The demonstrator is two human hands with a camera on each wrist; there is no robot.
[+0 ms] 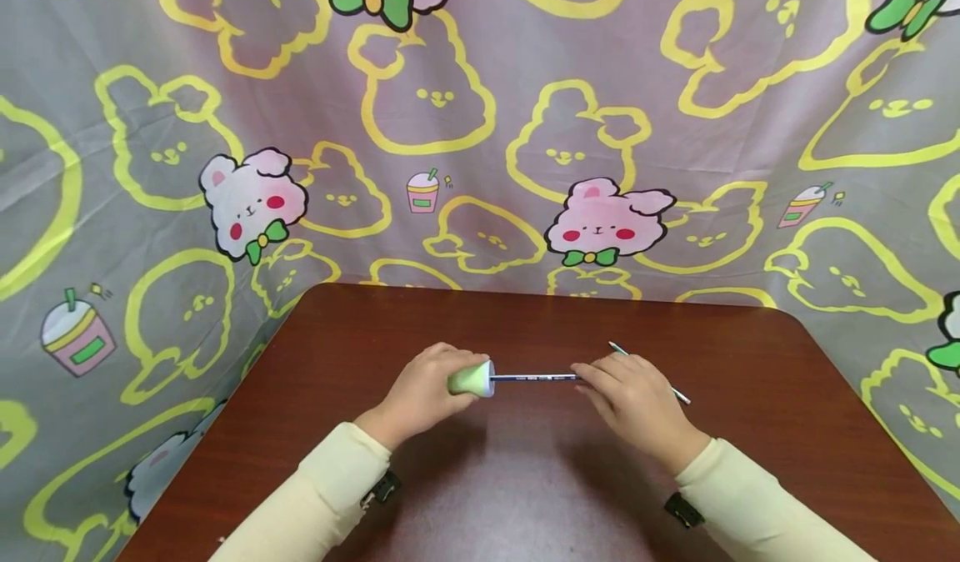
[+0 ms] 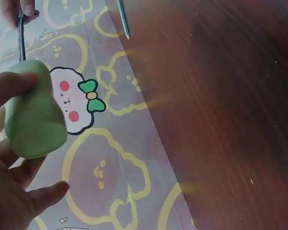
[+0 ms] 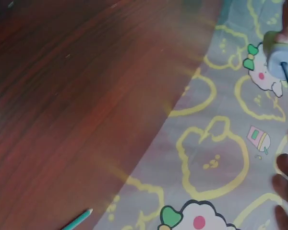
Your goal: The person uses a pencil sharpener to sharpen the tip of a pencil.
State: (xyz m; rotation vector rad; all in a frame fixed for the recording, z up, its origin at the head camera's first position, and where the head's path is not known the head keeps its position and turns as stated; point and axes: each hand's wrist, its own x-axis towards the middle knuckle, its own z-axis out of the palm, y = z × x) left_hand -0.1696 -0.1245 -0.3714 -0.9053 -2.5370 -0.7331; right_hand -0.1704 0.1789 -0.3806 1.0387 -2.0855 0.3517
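Dark-blue pencil (image 1: pixel 536 377) runs left-right, left end in white-faced green sharpener (image 1: pixel 471 380). Left fingers (image 1: pixel 459 359) grip sharpener; right fingers (image 1: pixel 611 370) pinch pencil.

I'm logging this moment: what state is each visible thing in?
Green object: gripped, turned sideways.
Dark pencil: roughly level, one end in the green object.
Teal pencil: sharpened, lying on the table.
Left hand: curled round the green object.
Right hand: pinching the dark pencil.

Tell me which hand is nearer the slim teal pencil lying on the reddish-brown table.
Right. In the head view, the right hand hides the middle of the pencil; the left hand is farther off, to the left.
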